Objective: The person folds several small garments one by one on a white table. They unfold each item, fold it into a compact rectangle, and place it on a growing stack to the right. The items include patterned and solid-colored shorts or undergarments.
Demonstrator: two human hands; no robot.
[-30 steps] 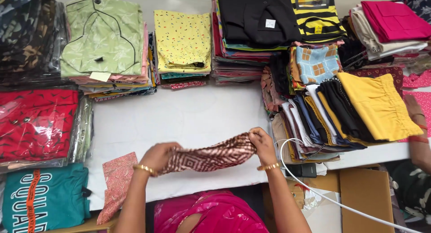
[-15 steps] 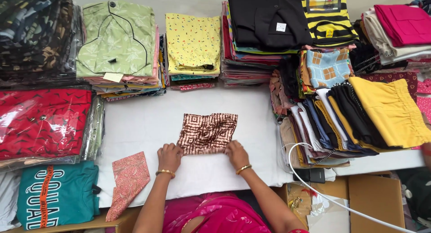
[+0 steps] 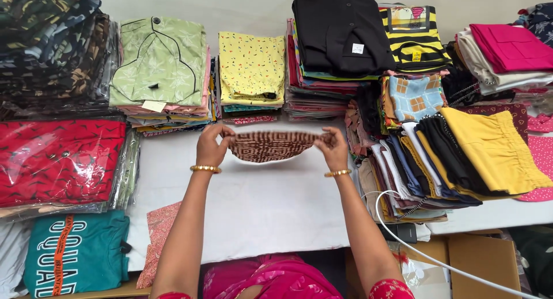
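Both hands lift a brown patterned cloth [image 3: 271, 145] above the white bench [image 3: 253, 207]: the left hand [image 3: 211, 146] pinches its left end with closed fingers [image 3: 222, 135], the right hand [image 3: 335, 148] pinches the right end likewise

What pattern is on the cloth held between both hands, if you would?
A brown-and-white geometric maze print on the cloth, seen in the head view.

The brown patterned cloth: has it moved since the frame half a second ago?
Yes. The brown patterned cloth lay flat on the white table; now the left hand and right hand hold it lifted, nearer the yellow speckled stack.
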